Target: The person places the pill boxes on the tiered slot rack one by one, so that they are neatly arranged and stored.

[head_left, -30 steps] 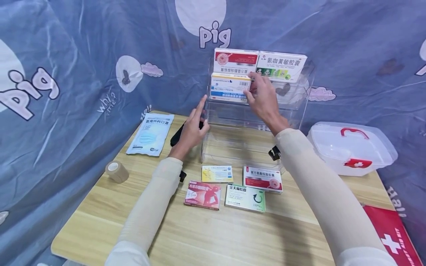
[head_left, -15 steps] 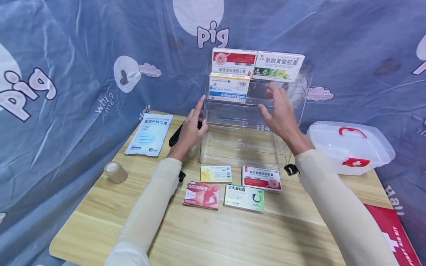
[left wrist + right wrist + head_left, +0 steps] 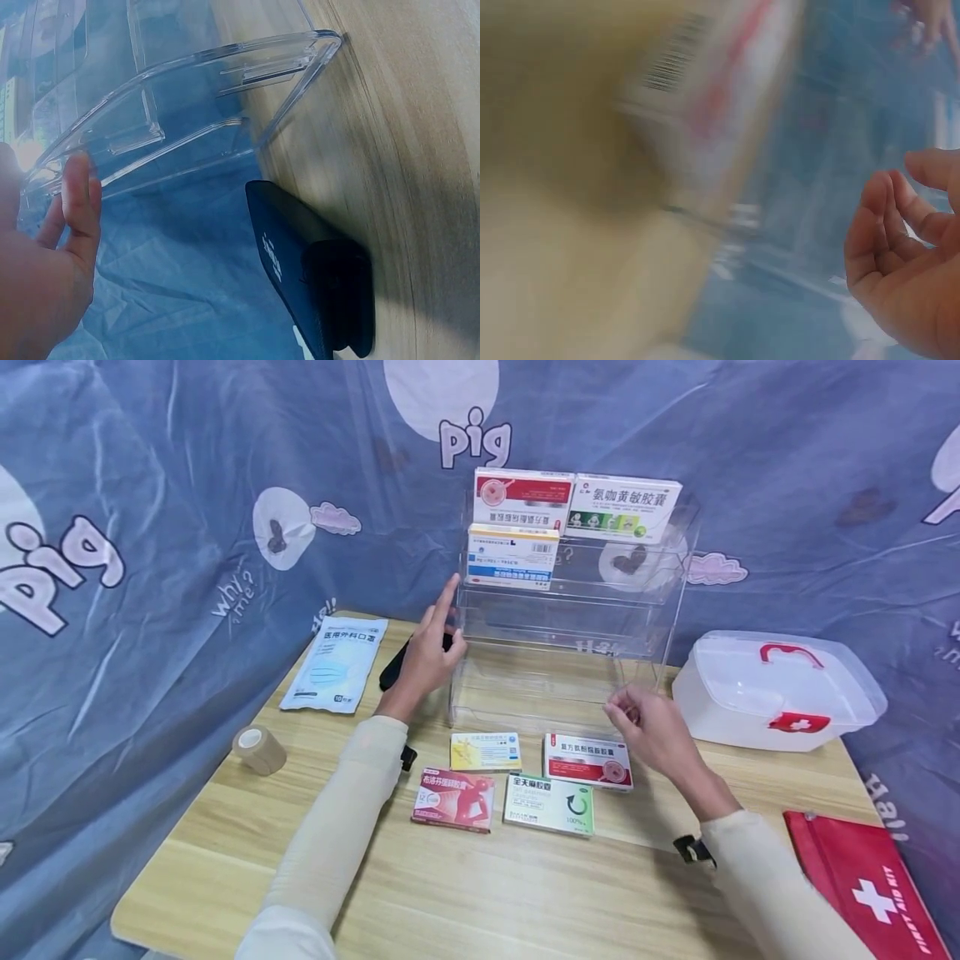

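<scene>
My left hand (image 3: 429, 647) rests its extended fingers against the left side of a clear acrylic tiered rack (image 3: 570, 597). My right hand (image 3: 660, 731), fingers loosely curled around nothing, hovers just right of a red-and-white medicine box (image 3: 587, 762) on the table. That box appears blurred in the right wrist view. Beside it lie a small yellow-and-white box (image 3: 486, 752), a pink box (image 3: 453, 799) and a green-and-white box (image 3: 549, 804). On the rack's top tier stand another red-and-white box (image 3: 522, 502) and a white-and-green box (image 3: 624, 510); a yellow-and-blue box (image 3: 510, 558) stands one tier below.
A mask packet (image 3: 335, 664), a tan bandage roll (image 3: 259, 750) and a black case (image 3: 300, 262) lie on the left. At right are a lidded white plastic box (image 3: 750, 702) with a red handle and a red first aid pouch (image 3: 840, 852). Patterned blue cloth hangs behind.
My right hand has let go of the yellow-and-blue box on the rack and come down to the right of the red-and-white box on the table. My left hand has stayed at the rack.
</scene>
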Action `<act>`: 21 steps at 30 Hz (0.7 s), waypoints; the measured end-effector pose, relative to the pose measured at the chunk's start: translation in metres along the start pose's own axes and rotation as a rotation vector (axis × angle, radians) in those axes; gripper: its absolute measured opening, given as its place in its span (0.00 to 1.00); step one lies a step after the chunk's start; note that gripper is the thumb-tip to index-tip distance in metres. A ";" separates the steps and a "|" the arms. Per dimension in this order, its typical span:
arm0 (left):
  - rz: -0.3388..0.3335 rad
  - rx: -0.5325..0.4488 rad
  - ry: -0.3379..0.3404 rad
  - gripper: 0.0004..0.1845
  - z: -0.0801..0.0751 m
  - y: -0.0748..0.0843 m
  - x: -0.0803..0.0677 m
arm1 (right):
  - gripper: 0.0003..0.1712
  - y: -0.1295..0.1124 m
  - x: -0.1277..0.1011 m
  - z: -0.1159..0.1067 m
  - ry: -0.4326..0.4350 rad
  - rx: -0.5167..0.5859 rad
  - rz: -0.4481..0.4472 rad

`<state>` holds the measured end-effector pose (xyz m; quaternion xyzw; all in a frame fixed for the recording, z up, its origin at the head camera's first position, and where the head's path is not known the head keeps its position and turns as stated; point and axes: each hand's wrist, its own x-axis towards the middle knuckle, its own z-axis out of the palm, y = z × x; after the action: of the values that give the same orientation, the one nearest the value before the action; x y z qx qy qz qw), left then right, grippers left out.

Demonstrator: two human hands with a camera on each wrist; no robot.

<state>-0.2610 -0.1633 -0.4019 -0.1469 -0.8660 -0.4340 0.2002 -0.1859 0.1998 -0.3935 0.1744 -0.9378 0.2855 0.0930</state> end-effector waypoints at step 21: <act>-0.013 -0.001 -0.004 0.47 0.000 -0.001 0.000 | 0.45 0.051 -0.070 -0.005 -0.421 -0.010 0.363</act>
<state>-0.2620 -0.1638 -0.4027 -0.1422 -0.8672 -0.4353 0.1954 -0.1405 0.2620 -0.4341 0.0586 -0.9538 0.2502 -0.1555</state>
